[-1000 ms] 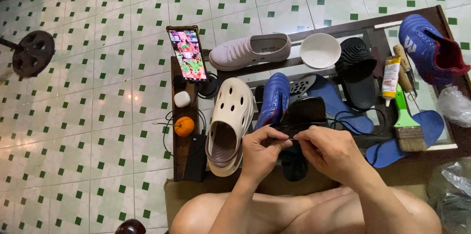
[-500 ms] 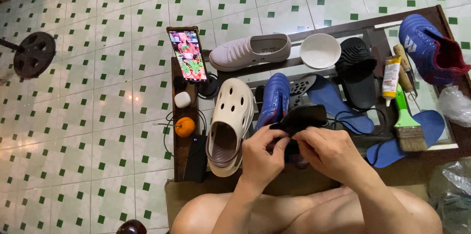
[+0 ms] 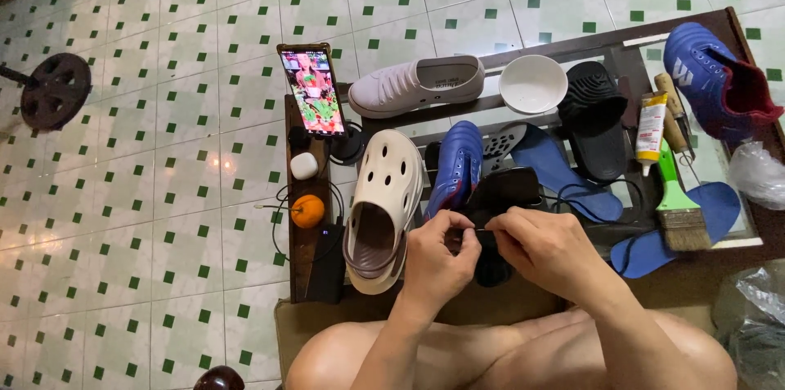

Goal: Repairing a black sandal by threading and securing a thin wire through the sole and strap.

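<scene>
Both hands' (image 3: pixel 439 253) (image 3: pixel 546 244) grip pinched on black shoe (image 3: pixel 500 194), mostly hidden behind them.

View: one head camera only, no second view to share the scene with.
Position: worn above the person's lap, over the low table (image 3: pixel 304 259).
Direction: looks steeply down and a little forward, across the bare knees to the tiled floor (image 3: pixel 163 218).
Nearness: close; the left hand (image 3: pixel 437 263) and right hand (image 3: pixel 552 249) sit low in the centre.
Beyond the hands: cream clog (image 3: pixel 384 202) just left of them, phone (image 3: pixel 311 89) further up-left.
Right of the hands: green brush (image 3: pixel 677 202), near the frame's edge.
</scene>
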